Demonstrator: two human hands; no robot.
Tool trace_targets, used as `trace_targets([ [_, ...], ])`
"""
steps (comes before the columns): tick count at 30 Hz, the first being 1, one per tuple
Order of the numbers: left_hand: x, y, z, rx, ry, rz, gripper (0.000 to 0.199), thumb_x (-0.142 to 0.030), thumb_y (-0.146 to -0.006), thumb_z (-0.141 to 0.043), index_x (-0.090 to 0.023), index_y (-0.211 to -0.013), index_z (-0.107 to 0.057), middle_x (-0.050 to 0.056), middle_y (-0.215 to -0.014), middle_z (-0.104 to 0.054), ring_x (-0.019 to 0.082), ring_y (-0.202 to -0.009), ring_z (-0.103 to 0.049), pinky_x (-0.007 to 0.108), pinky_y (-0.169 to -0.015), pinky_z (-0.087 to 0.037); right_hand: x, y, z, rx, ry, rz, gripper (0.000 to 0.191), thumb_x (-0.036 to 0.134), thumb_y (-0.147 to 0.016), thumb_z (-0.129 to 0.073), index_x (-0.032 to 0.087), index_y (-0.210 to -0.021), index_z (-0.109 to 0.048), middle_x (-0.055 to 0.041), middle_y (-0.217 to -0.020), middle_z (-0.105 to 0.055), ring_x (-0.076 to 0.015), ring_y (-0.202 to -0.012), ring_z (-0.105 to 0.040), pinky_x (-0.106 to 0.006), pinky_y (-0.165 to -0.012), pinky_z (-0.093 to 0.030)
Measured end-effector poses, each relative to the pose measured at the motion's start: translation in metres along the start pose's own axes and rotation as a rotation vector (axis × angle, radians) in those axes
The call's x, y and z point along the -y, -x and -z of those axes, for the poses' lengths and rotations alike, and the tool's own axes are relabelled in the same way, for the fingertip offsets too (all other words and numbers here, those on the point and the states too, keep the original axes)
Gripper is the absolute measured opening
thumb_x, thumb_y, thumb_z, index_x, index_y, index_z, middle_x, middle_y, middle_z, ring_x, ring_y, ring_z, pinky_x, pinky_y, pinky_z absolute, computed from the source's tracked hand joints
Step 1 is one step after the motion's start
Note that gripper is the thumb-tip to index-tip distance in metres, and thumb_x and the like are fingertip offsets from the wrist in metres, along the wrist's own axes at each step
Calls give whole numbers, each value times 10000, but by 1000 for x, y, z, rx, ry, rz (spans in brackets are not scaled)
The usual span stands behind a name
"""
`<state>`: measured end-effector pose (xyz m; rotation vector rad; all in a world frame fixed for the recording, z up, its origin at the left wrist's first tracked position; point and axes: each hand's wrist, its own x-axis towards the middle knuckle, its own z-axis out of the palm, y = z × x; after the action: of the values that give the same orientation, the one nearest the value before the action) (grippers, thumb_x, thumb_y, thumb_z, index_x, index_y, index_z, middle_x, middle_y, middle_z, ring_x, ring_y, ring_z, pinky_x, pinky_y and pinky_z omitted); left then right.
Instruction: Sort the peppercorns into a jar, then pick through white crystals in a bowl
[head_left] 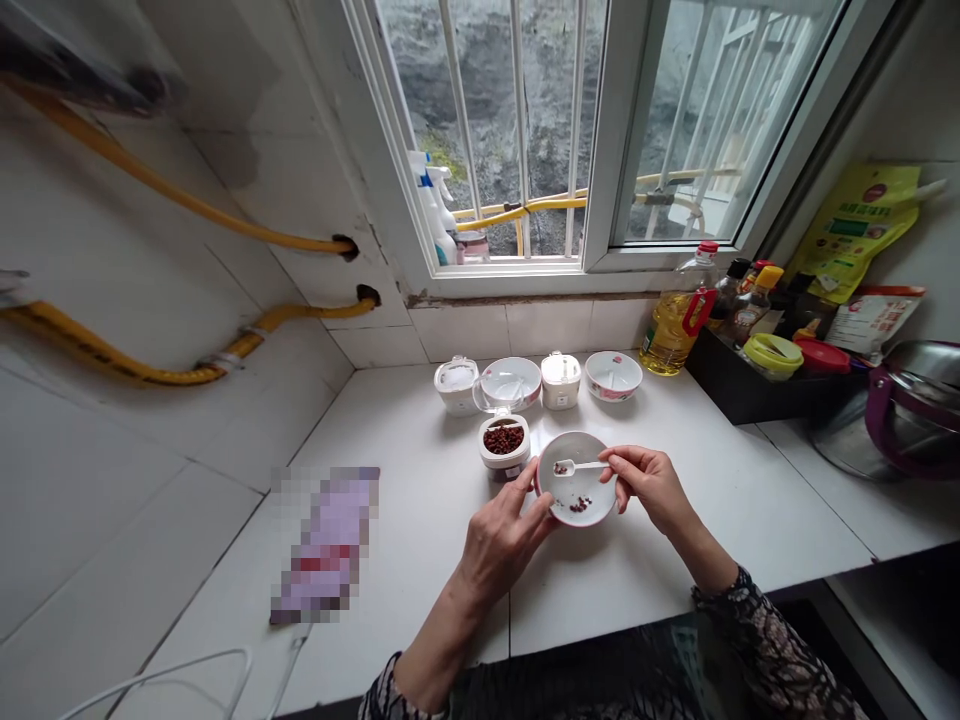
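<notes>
My left hand (pixel 499 535) grips the left edge of a small white bowl (pixel 592 448), its fingers on the rim. In my right hand (pixel 652 490) a small white spoon (pixel 589 465) is pinched by its handle, with the scoop over the bowl. A few dark bits lie in the scoop. Reddish-brown grains (pixel 580 505) that look like Sichuan peppercorns are scattered on the bowl's bottom. Just beyond my left fingertips stands a seasoning jar (pixel 491 463), filled with the same grains, its clear lid raised.
Behind stand two more white jars (pixel 459 395) (pixel 561 385) and two patterned bowls (pixel 517 372) (pixel 613 385). Rightward are an oil bottle (pixel 667 330), a black condiment box (pixel 724 385) and a steel pot (pixel 847 430). A blurred purple object (pixel 330 545) lies left, near a white cable (pixel 187 660).
</notes>
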<state>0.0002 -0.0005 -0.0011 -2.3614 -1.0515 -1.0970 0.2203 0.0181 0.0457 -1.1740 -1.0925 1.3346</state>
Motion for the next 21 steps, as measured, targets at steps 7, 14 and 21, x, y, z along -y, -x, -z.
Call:
trace_targets([
  [7, 1, 2, -4, 9, 12, 60, 238, -372, -988, -516, -187, -908, -643, 167, -1252, -649, 170, -805, -695, 264, -661, -557, 19, -8, -5, 26, 1, 45, 342, 442, -654, -783, 140, -799, -714, -4, -617, -687, -66, -325, -491, -225, -327, -468],
  [14, 2, 1, -6, -27, 9, 71, 273, -398, -987, -506, -181, -888, -639, 181, -1243, -650, 171, -797, -691, 255, -655, -557, 36, -41, -35, 60, 104, 241, 330, 453, -750, -699, 137, -846, -695, -24, -662, -690, -74, -363, -511, -226, -361, -470],
  [21, 2, 4, -8, 2, -1, 89, 263, -401, -973, -533, -181, -895, -652, 179, -1265, -641, 193, -841, -697, 265, -660, -563, 20, -51, -64, 108, 776, 815, 228, 144, -917, -455, 162, -979, -673, -73, -813, -712, -152, -621, -648, -278, -601, -547],
])
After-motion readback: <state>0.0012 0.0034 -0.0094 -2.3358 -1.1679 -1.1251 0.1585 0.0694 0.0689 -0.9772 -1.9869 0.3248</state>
